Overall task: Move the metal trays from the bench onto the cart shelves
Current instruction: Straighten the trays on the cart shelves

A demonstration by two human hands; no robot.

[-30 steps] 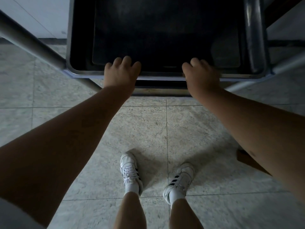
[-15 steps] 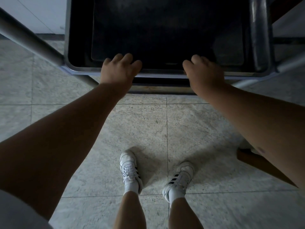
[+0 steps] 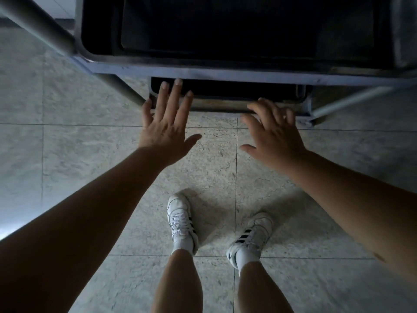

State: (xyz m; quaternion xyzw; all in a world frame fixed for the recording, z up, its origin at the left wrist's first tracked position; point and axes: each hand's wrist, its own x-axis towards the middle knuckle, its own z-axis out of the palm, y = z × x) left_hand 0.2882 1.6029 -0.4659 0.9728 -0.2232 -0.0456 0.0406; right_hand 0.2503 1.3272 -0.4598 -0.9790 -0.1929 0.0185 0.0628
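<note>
Going left to right here. A cart post (image 3: 45, 32) slants down the far left over the tiled floor (image 3: 67, 154), and it meets the front rail of the cart's upper shelf (image 3: 203, 72). A dark metal tray (image 3: 214, 26) sits in that shelf, filling most of it, so that one looks parked already.

Under the rail there's a second tray (image 3: 237, 90) on the lower shelf, with only a strip of its near edge showing. The rest is hidden in shadow, so I can't tell how far in it sits.

The left hand (image 3: 165, 127) has a wide, flat grip, fingers straight and spread, holding nothing, with the fingertips (image 3: 178, 82) lying over the near left corner of that lower tray. Whether they actually touch it I can't say. The right hand (image 3: 273, 134) is spread too, fingers relaxed and a bit bent, holding nothing, reaching toward the near edge further right. It's slightly blurred.

Handling-wise, my guess is these trays are stiff and won't flex, light enough when empty, but smooth metal, so slippery under bare fingers and noisy if they get dropped. I'd take one by the rolled rim on both sides, hands well apart, and slide it level so it doesn't catch on the rail.
</note>
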